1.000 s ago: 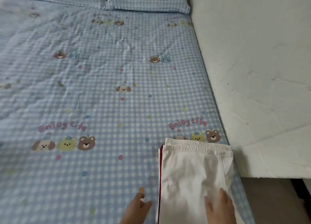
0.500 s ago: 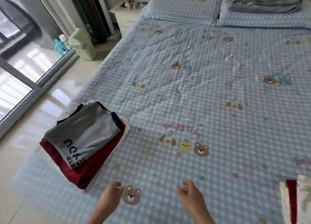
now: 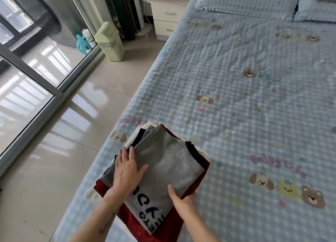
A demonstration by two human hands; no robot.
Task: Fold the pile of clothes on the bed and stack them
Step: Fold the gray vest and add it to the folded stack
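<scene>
A stack of folded clothes lies at the near left edge of the blue checked bed [image 3: 236,114]. On top is a grey garment [image 3: 169,165] with dark letters. A dark navy layer [image 3: 192,149] and white edges show beneath it, and a red garment [image 3: 138,223] is at the bottom. My left hand [image 3: 127,170] rests flat on the grey top near the stack's left side, fingers straight. My right hand [image 3: 181,203] holds the stack's right edge, thumb on the grey cloth and fingers curled round the red edge.
The bed's left edge drops to a shiny tiled floor [image 3: 54,169] right beside the stack. A green bin [image 3: 111,41], a white nightstand [image 3: 163,10] and a glass sliding door [image 3: 27,78] stand to the left. Pillows [image 3: 236,3] lie at the head.
My view swung left from the white folded garment to the stack. Both hands left the white garment, crossed the bed and now rest on the stack.
</scene>
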